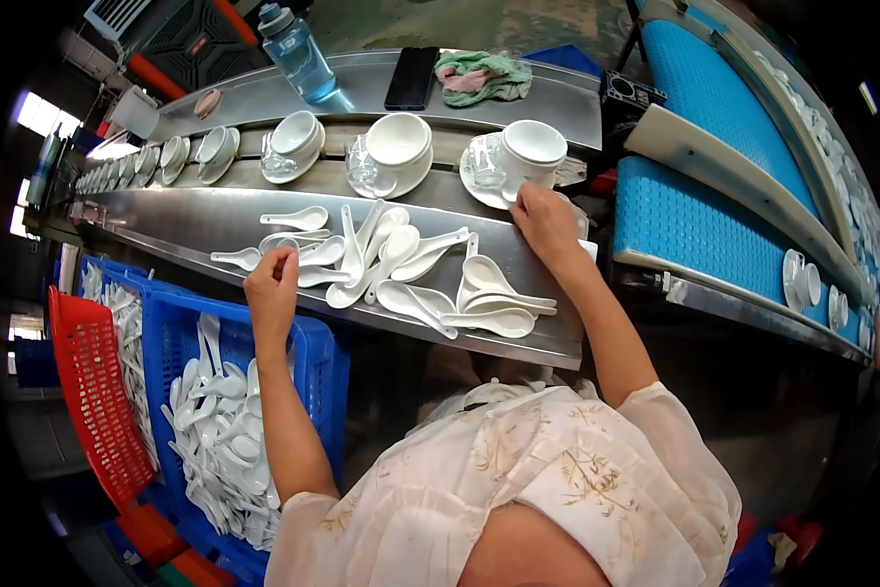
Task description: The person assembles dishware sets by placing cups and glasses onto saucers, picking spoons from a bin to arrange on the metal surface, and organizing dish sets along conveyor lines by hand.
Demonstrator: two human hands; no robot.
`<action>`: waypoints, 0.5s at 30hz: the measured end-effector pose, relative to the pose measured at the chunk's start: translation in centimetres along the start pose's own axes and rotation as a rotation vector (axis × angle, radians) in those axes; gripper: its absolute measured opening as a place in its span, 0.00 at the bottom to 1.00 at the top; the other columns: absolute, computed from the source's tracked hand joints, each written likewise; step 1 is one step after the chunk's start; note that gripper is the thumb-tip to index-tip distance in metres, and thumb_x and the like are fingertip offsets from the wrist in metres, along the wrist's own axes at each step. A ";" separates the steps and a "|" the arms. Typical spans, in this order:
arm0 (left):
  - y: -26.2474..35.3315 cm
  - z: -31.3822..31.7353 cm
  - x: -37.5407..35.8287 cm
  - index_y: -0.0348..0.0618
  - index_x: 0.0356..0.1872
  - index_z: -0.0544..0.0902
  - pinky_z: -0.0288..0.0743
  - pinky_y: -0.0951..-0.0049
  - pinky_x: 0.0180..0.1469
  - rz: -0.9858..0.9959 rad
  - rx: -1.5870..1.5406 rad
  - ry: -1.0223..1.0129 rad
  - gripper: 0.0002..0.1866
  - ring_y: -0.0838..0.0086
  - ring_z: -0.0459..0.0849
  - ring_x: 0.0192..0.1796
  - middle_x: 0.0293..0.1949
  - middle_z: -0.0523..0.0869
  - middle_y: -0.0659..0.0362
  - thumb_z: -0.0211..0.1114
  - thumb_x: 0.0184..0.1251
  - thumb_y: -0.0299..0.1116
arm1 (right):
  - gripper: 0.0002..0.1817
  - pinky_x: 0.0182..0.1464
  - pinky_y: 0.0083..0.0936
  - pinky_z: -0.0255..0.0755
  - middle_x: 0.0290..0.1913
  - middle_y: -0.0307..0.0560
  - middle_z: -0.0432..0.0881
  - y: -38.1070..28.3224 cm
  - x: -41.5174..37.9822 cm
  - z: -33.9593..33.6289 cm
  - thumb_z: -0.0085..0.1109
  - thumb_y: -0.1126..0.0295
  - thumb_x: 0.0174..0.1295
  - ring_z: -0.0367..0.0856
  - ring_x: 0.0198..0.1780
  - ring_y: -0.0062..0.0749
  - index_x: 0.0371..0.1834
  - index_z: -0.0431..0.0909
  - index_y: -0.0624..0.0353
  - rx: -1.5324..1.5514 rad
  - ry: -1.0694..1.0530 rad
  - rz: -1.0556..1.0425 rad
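White spoons [398, 256] lie in a loose pile on the metal ledge [185, 210]. At the left part of the pile, my left hand [271, 277] is closed, its fingertips by a spoon; what it holds, if anything, is hidden. My right hand [545, 223] is closed beside the nearest saucer [482, 188], at its lower right edge; whether something is between the fingers cannot be made out. That saucer carries a white bowl [535, 143] and a clear wrapped item [489, 161]. Further sets of bowl and saucer [399, 147] stand in a row to the left.
A blue crate [322, 382] full of white spoons and a red basket [97, 391] stand at lower left. Behind the row are a water bottle [301, 57], a black phone [411, 78] and a cloth [484, 78]. Blue conveyor belts [694, 215] carrying white ware run at right.
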State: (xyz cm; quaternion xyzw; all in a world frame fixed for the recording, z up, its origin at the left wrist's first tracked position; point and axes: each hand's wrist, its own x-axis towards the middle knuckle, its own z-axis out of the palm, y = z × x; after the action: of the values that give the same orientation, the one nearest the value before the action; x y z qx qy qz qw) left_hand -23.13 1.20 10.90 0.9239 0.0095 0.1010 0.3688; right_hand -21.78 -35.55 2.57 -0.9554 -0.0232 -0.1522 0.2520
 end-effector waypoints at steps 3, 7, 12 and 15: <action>-0.7 0.0 -0.1 0.35 0.36 0.81 0.70 0.79 0.30 -0.002 0.026 0.001 0.07 0.80 0.76 0.25 0.25 0.81 0.59 0.59 0.61 0.28 | 0.08 0.33 0.42 0.72 0.27 0.50 0.79 -0.1 0.0 1.2 0.60 0.66 0.52 0.79 0.32 0.48 0.24 0.73 0.57 -0.047 0.047 0.049; -2.3 0.2 -0.2 0.37 0.34 0.80 0.63 0.82 0.24 0.014 -0.113 0.007 0.05 0.85 0.69 0.23 0.21 0.75 0.66 0.58 0.63 0.27 | 0.09 0.32 0.40 0.72 0.27 0.50 0.78 1.4 -1.3 -1.0 0.59 0.65 0.54 0.78 0.31 0.48 0.24 0.73 0.57 0.044 0.113 0.063; -3.4 0.2 0.3 0.36 0.34 0.78 0.64 0.82 0.24 0.098 -0.068 -0.063 0.07 0.83 0.69 0.21 0.21 0.74 0.65 0.57 0.65 0.30 | 0.04 0.34 0.37 0.72 0.28 0.50 0.77 7.9 -6.0 -8.0 0.56 0.70 0.55 0.77 0.33 0.47 0.27 0.75 0.58 -0.015 0.503 0.139; -2.5 0.0 0.3 0.35 0.33 0.78 0.65 0.80 0.24 0.072 -0.033 -0.087 0.08 0.82 0.70 0.21 0.20 0.74 0.63 0.57 0.65 0.30 | 0.03 0.37 0.36 0.72 0.29 0.50 0.77 13.5 -9.1 -12.4 0.55 0.72 0.55 0.77 0.34 0.47 0.32 0.76 0.57 -0.254 0.556 0.248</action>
State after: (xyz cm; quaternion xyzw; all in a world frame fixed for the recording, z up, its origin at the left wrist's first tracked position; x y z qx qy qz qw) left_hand -22.66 3.01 9.27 0.9210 -0.0414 0.0741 0.3803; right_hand -32.31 -53.04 3.64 -0.8966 0.1820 -0.3771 0.1441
